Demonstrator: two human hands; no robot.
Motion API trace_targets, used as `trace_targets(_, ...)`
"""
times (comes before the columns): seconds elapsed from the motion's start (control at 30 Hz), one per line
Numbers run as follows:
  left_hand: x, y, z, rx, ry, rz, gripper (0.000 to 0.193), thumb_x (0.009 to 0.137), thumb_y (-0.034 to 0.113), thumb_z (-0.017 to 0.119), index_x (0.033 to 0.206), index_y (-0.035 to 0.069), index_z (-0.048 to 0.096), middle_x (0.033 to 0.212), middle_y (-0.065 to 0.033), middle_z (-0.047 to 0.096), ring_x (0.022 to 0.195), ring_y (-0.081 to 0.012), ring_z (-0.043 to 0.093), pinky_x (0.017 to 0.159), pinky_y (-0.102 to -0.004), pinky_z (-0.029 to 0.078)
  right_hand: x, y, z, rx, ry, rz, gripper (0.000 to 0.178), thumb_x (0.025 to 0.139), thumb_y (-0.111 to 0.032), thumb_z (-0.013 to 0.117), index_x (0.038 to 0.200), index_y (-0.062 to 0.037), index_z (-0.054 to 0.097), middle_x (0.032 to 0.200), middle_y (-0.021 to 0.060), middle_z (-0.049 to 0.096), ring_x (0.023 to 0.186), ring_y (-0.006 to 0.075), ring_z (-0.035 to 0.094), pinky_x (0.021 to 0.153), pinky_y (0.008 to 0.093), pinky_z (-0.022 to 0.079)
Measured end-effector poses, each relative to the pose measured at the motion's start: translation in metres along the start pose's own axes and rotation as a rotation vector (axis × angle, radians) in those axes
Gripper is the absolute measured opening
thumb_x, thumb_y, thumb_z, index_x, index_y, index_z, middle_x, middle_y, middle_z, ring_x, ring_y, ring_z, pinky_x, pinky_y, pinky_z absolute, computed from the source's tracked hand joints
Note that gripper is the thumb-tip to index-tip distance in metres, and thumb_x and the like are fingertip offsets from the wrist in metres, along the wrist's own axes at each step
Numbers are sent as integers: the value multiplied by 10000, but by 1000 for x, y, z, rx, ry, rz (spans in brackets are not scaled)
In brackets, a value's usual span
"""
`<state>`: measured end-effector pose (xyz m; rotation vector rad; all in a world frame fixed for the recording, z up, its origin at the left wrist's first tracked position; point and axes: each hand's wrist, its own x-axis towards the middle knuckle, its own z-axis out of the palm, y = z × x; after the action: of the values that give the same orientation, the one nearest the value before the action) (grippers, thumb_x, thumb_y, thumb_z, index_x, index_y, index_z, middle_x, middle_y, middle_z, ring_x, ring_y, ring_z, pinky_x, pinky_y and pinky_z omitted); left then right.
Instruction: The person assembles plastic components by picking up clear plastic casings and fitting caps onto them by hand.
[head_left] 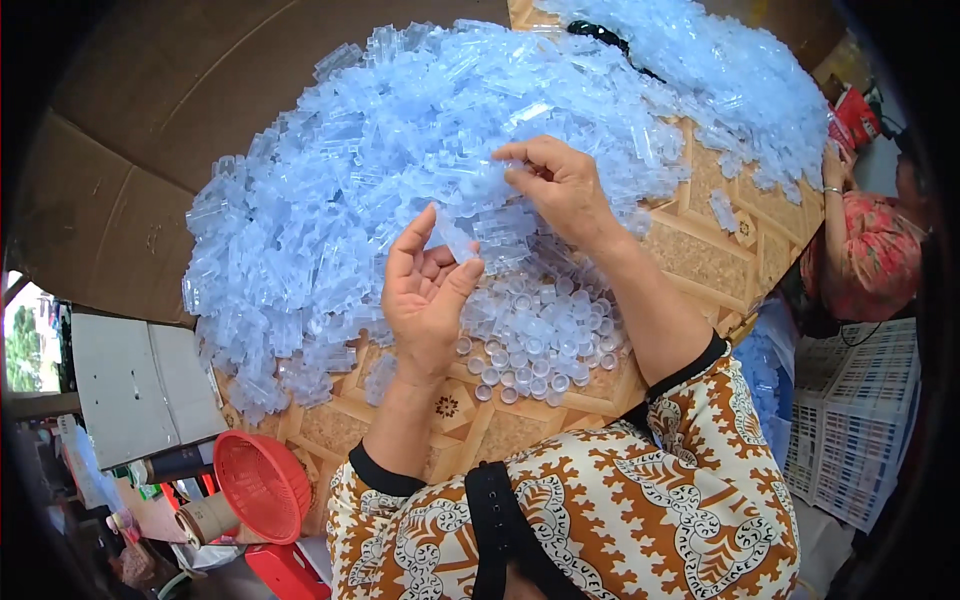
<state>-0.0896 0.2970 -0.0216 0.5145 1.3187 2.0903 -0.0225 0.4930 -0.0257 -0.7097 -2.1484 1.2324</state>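
Note:
My left hand (425, 290) holds a clear plastic piece (455, 238), flat and longish, between the thumb and the fingers. Up and to the right of it, my right hand (565, 190) is closed in a pinch, thumb against forefinger. Whatever those fingertips hold, if anything, is too small to make out. Behind both hands rises a large heap of similar clear plastic pieces (330, 200), bluish in the light. Just right of my left wrist lies a pile of small round clear caps (540, 345), spread loosely at its near edge.
The heap lies on a tabletop with a wood-pattern cover (700, 250), against brown cardboard (130, 110). More clear pieces (740, 80) and a black cord (600, 35) lie at the far right. A red basket (262, 487) stands lower left. Another person's patterned sleeve (875, 255) shows at the right.

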Motion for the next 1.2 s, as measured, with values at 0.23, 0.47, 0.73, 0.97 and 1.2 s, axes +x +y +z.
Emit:
trace_targets(0.23, 3, 0, -4, 18, -11, 17, 675, 888, -61, 695, 1474, -17, 364, 1181, -150, 622, 1058, -151, 633, 904, -280, 553, -1, -5, -3, 88, -68, 8, 157, 887, -79, 720, 1030, -28, 757, 894, 51, 713, 736, 97, 605, 648, 263, 499)
trace_targets(0.47, 1, -15, -13, 137, -17, 64, 654, 876, -78, 693, 1456, -25, 395, 1191, -127, 608, 1060, -149, 637, 919, -273, 550, 2, -25, 7, -122, -25, -113, 175, 848, -62, 718, 1018, -46, 758, 885, 83, 709, 701, 136, 638, 640, 283, 514)
trace_targets(0.73, 2, -20, -17, 196, -39, 72, 680, 872, -81, 699, 1470, -11, 385, 1215, -132, 590, 1071, -150, 631, 927, -278, 551, 55, -20, 3, -398, 197, -179, 285, 815, -100, 733, 1100, -96, 742, 996, 110, 721, 834, 257, 706, 730, 374, 563)
trace_targets(0.97, 2, -19, -19, 199, -26, 51, 668, 846, -10, 763, 1434, 16, 449, 1562, -180, 376, 1027, -119, 577, 906, -291, 555, 67, -16, 27, -607, 68, -158, 395, 750, -175, 808, 1134, -123, 736, 998, 76, 686, 869, 207, 651, 804, 366, 541)
trace_targets(1.2, 3, -15, -16, 183, -25, 21, 660, 851, -19, 756, 1433, 6, 445, 1560, -185, 375, 1020, -128, 589, 913, -300, 559, 63, 2, 9, 56, 38, 102, 392, 768, -79, 794, 1144, -24, 701, 860, 14, 647, 791, 104, 620, 699, 246, 519)
